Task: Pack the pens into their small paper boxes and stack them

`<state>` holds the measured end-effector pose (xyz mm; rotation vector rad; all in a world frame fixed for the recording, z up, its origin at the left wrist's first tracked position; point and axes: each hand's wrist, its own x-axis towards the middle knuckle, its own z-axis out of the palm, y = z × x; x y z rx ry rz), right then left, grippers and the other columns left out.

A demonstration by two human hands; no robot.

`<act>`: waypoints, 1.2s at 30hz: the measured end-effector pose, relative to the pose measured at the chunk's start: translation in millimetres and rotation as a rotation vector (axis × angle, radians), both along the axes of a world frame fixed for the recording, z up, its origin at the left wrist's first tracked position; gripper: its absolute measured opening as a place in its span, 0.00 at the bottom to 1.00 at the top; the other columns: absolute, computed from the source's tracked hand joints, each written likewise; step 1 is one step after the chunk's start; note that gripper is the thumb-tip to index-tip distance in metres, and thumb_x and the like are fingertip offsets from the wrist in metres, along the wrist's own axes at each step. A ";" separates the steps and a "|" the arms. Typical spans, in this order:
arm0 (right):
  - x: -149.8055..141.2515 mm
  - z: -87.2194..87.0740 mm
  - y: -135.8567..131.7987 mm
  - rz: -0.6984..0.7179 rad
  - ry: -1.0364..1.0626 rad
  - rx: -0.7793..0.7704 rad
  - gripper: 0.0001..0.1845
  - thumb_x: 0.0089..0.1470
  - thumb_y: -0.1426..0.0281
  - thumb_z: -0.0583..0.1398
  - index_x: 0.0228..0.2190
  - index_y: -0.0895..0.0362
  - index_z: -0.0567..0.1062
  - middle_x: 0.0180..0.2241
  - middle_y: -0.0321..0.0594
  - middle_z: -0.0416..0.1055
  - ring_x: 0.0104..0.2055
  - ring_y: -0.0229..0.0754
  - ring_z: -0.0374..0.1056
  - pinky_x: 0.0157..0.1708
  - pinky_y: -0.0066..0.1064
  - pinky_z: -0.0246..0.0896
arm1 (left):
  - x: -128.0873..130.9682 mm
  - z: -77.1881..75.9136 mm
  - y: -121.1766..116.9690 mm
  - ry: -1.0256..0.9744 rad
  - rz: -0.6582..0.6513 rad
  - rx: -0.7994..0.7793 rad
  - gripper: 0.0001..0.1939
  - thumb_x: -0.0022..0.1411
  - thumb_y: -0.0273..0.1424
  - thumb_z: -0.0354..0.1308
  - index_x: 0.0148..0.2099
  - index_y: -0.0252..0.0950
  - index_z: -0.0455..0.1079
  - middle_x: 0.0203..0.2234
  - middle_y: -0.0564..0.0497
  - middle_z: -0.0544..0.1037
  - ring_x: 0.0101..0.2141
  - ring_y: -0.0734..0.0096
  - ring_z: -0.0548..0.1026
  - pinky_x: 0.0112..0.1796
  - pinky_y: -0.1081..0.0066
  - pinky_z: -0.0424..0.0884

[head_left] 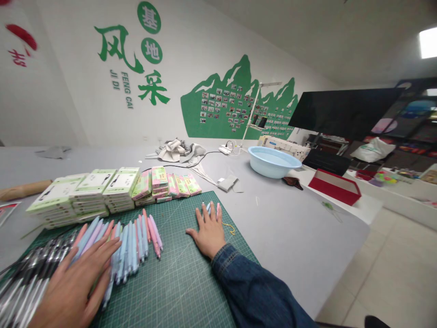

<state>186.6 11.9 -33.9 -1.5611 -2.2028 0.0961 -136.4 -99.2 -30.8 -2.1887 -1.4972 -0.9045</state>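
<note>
White boxes [94, 184] stacked, contents hidden; left grip [77, 278] uncurled over pastel pens [128, 250], right grip [209, 230] spread on mat [177, 282]

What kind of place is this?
Probably a small workshop or training workroom: pastel pens on a green cutting mat, stacked boxes, and what looks like a sewing machine behind the blue basin.

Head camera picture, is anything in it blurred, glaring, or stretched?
In the head view, the ceiling light is blown out to white; in the head view, the left hand and the clear pens look soft; in the head view, the dark screen appears skewed.
</note>
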 end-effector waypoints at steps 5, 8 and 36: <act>32.8 -10.9 22.9 -0.068 -0.132 -0.039 0.28 0.64 0.53 0.56 0.63 0.42 0.64 0.70 0.39 0.51 0.73 0.63 0.37 0.66 0.64 0.28 | -1.6 17.5 -9.2 0.062 0.074 -0.004 0.29 0.67 0.32 0.51 0.68 0.46 0.56 0.63 0.47 0.70 0.63 0.55 0.66 0.66 0.47 0.51; 41.9 -18.2 34.5 -0.061 -0.138 -0.056 0.26 0.66 0.59 0.54 0.64 0.45 0.64 0.70 0.43 0.51 0.72 0.60 0.44 0.65 0.58 0.40 | -10.3 29.1 -14.3 -0.003 0.158 0.021 0.24 0.68 0.32 0.49 0.65 0.42 0.60 0.60 0.45 0.72 0.63 0.55 0.65 0.65 0.47 0.52; -39.7 28.8 122.0 -0.170 0.054 0.059 0.20 0.64 0.64 0.60 0.56 0.56 0.70 0.59 0.49 0.66 0.58 0.51 0.66 0.57 0.49 0.63 | -59.2 -10.5 -0.5 -0.125 0.460 -0.127 0.27 0.68 0.45 0.45 0.64 0.39 0.64 0.61 0.39 0.71 0.63 0.45 0.64 0.61 0.40 0.58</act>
